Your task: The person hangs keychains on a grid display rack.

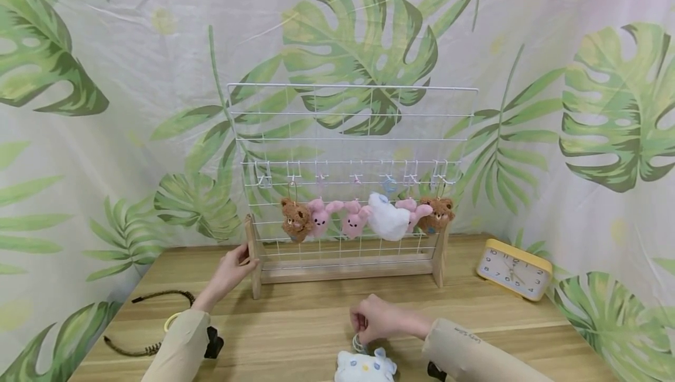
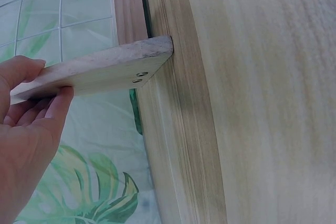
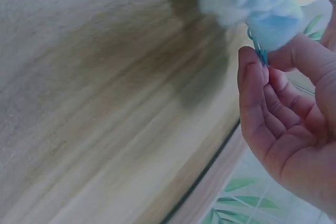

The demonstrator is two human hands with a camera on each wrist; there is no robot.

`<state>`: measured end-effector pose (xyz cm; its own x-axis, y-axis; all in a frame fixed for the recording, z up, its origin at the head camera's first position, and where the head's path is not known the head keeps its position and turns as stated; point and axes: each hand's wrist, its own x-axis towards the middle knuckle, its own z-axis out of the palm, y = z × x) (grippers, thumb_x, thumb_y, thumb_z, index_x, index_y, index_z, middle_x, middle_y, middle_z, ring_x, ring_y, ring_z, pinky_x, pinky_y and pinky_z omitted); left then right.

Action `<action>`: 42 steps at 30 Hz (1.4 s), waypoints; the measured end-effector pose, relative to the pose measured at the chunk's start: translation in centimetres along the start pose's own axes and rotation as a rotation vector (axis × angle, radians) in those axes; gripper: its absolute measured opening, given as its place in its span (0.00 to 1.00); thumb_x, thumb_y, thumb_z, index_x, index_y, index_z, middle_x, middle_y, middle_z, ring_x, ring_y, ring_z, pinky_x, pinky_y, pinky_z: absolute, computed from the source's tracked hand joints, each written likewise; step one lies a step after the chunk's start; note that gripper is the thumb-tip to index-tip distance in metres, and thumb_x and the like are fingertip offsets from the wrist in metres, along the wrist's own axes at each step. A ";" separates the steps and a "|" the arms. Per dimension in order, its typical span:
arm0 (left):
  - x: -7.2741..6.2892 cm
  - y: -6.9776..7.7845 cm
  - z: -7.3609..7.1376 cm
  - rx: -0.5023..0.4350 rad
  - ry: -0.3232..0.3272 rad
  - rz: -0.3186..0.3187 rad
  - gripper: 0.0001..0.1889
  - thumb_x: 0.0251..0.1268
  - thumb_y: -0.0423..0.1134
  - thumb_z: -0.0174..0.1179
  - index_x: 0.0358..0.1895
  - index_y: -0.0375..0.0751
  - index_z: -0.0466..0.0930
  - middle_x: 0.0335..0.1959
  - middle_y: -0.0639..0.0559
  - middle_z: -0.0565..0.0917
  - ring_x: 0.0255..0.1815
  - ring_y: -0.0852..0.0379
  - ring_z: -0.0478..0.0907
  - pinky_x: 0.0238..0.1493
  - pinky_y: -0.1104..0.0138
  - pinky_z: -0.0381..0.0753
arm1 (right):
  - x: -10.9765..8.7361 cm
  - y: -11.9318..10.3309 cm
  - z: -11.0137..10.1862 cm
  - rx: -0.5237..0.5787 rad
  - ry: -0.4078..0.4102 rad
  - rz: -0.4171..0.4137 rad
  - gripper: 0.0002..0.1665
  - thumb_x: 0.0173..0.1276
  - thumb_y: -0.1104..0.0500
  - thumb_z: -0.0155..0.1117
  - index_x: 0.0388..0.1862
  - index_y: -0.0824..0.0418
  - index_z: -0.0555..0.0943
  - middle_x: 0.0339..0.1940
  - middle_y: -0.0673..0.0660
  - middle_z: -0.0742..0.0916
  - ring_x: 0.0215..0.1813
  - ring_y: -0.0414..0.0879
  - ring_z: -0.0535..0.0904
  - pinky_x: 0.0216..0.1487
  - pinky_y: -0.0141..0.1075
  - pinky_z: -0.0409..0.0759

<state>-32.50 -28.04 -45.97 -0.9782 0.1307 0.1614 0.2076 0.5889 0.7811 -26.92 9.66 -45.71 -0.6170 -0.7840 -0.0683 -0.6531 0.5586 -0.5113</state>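
Note:
My left hand [image 1: 232,270] grips the left wooden end post [image 1: 254,259] of a wire grid rack; in the left wrist view the thumb and fingers lie on opposite faces of that post. Between thumb and index finger, my right hand [image 1: 381,319] pinches the light-blue ring [image 3: 255,43] of a white plush keychain [image 1: 365,365] with a cat-like face and a blue bow. This plush hangs below the hand at the bottom of the head view, its lower part cut off. On the rack [image 1: 348,275], another white plush [image 1: 388,218] hangs with its back outward.
Also hanging from the rack's hooks are pink bunny plushes [image 1: 354,220], with a brown bear [image 1: 296,221] at the left and another brown bear [image 1: 436,215] at the right. A yellow clock [image 1: 514,270] stands at the table's right; a dark headband [image 1: 174,294] lies by the left forearm.

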 end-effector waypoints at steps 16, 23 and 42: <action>0.1 -0.1 0.0 0.005 -0.007 0.001 0.32 0.76 0.36 0.53 0.75 0.23 0.53 0.71 0.24 0.64 0.73 0.31 0.63 0.68 0.44 0.73 | -0.7 -3.1 -4.0 0.022 0.084 -0.210 0.06 0.60 0.68 0.63 0.31 0.60 0.86 0.26 0.52 0.89 0.26 0.22 0.75 0.30 0.18 0.78; -0.1 0.0 0.1 0.001 0.002 0.014 0.32 0.76 0.35 0.53 0.75 0.23 0.54 0.71 0.24 0.65 0.73 0.30 0.64 0.68 0.44 0.73 | -0.4 -5.0 -5.8 0.017 0.143 -0.226 0.05 0.61 0.68 0.64 0.32 0.60 0.85 0.27 0.52 0.89 0.27 0.24 0.75 0.30 0.19 0.80; 0.1 -0.5 0.1 -0.004 0.015 0.025 0.31 0.75 0.36 0.54 0.74 0.23 0.56 0.70 0.24 0.67 0.72 0.30 0.65 0.67 0.45 0.75 | 6.3 -13.6 -14.5 -0.064 0.309 -0.300 0.03 0.64 0.66 0.66 0.35 0.61 0.86 0.28 0.53 0.89 0.26 0.31 0.77 0.31 0.21 0.79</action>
<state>-32.67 -28.20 -46.39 -0.9726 0.1340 0.1900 0.2324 0.5826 0.7788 -28.28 1.08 -26.72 -0.4919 -0.8017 0.3396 -0.8434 0.3419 -0.4146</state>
